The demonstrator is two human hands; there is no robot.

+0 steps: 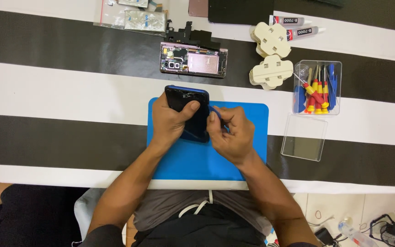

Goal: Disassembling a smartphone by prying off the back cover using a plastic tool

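Both hands met over a blue mat [252,119] at the table's near edge. A dark phone [189,110] in a blue frame stood between them, its long axis running away from the person. His left hand [170,121] wrapped the phone's left side, thumb pressed on the glass. His right hand [232,135] pinched a thin blue pick [217,111] against the phone's right edge. Farther off lay an opened phone [193,60], and a clear box of screwdrivers [317,87] to the right.
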